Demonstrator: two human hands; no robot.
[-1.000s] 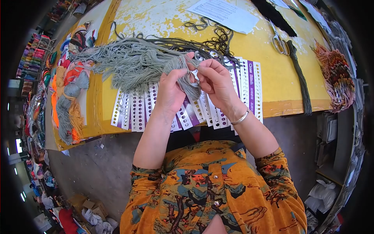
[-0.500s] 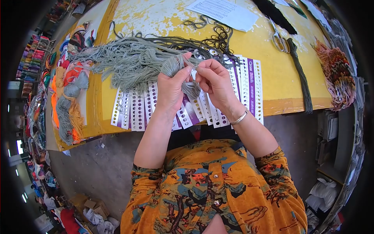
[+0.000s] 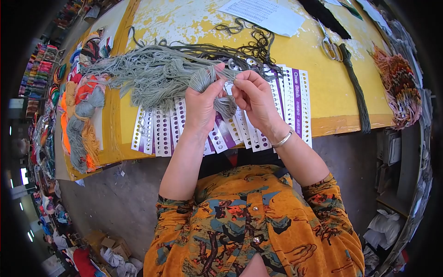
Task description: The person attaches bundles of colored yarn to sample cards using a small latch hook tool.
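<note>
My left hand is closed round a looped bundle of grey thread at the middle of the table's near part. Close to its right, my right hand pinches a few grey strands pulled out from that bundle. Loose grey thread spreads leftward over the table from my left hand. Under both hands lie several white and purple cards with rows of holes, partly covered by the thread. Dark grey thread lies tangled just beyond my hands.
The yellow table bears scissors, a dark thread hank and a red-pink yarn bundle at the right. Printed paper lies at the far side. Coloured skeins lie at the left edge.
</note>
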